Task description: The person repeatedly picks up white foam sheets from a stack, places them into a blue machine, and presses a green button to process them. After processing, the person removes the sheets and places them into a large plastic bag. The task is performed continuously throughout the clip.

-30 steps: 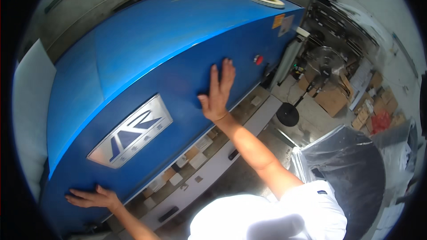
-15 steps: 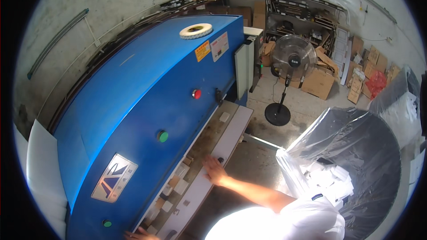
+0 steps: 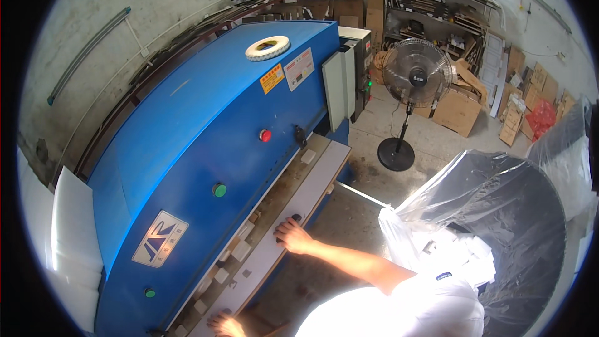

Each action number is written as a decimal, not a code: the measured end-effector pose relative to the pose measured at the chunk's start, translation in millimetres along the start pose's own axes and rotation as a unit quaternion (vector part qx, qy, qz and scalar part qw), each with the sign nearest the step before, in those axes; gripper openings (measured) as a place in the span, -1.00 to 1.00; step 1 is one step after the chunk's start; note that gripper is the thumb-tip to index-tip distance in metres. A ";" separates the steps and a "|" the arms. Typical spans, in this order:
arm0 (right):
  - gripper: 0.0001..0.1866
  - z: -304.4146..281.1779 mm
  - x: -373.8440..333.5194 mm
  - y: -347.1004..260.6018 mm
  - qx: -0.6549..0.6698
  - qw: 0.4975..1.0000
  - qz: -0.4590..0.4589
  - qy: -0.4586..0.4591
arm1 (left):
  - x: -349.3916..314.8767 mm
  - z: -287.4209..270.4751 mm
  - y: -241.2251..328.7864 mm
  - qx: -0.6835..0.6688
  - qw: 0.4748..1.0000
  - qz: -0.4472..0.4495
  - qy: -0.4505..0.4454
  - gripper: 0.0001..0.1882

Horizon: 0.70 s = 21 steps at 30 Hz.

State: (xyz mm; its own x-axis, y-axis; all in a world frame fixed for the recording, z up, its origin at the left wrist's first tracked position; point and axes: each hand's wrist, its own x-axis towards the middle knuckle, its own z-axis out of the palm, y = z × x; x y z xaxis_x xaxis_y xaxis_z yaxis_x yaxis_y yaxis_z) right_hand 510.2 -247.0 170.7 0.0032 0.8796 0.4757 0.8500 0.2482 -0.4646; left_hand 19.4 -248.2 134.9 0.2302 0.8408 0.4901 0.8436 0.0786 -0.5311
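A long blue press-like machine stretches diagonally before me, with a pale grey ledge along its front. My right hand lies on the middle of this ledge, its fingers apart and bent downward. Right beside those fingers is a small dark object; the hand partly hides what is under it. Farther down, at the lower edge of the view, my left hand rests with spread fingers on the ledge. Small pale blocks line the brownish bed between ledge and machine.
Green buttons and a red button sit on the machine's front. A tape roll lies on top. Beyond stands a fan; at right, a large plastic-lined container holds white pieces. Cardboard and loaded shelves fill the back.
My right hand has drawn back from the brownish bed onto the pale ledge. My left hand has shifted right, from the machine's lower front onto the ledge. The view has tilted slightly.
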 end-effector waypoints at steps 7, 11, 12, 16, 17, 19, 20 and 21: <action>-0.46 -31.5 8.0 1.7 0.019 0.997 -0.022 -0.076 | 8.0 7.0 -16.2 0.017 0.992 0.050 -0.114 -0.51; -0.45 -30.6 6.9 1.2 0.032 0.998 -0.032 -0.052 | 6.3 22.0 -18.8 -0.031 0.995 0.039 -0.086 -0.60; -0.45 -31.0 5.5 1.7 0.033 0.998 -0.038 -0.038 | 5.5 23.9 -16.7 -0.023 0.996 0.032 -0.076 -0.63; -0.40 -34.6 4.8 4.7 0.031 0.998 -0.032 -0.050 | 3.3 23.3 -10.1 0.013 0.999 -0.005 0.040 -0.67; -0.40 -33.3 5.9 2.9 0.034 0.998 -0.036 -0.045 | 1.3 24.9 -12.3 0.018 0.999 -0.008 0.038 -0.67; -0.40 -26.2 5.7 -3.7 0.047 0.997 -0.048 -0.043 | -14.6 26.9 -21.0 0.030 0.998 -0.042 0.022 -0.46; -0.40 -32.9 5.9 -2.3 0.044 0.997 -0.045 -0.035 | -8.1 24.7 -17.8 0.017 0.998 -0.049 -0.019 -0.41; -0.40 -38.1 6.7 -1.7 0.043 0.998 -0.043 -0.028 | -4.7 21.7 -17.2 -0.036 0.992 -0.087 -0.086 -0.34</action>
State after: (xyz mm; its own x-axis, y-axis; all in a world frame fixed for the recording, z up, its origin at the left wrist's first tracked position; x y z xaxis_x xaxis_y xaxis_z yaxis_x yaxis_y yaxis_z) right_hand 528.9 -256.9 203.2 -0.0992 0.8745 0.4749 0.7973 0.3554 -0.4879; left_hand -6.7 -242.0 126.7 -0.0035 0.8972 0.4416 0.8968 0.1983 -0.3956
